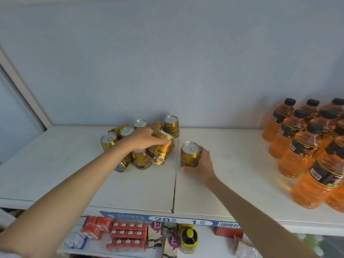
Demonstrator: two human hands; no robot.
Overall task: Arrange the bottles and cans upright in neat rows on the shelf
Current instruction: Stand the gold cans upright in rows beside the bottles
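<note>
On the white shelf (223,175), the left hand (147,137) is gripping a tilted gold can (160,149), fingers curling over its top rim, just left of the shelf seam (176,168). The right hand (202,162) is wrapping around an upright gold can (189,155) standing just right of that seam. A loose cluster of gold cans (139,127) is sitting left of the seam, behind the tilted one. Orange bottles (301,146) are standing in rows well right of the seam.
</note>
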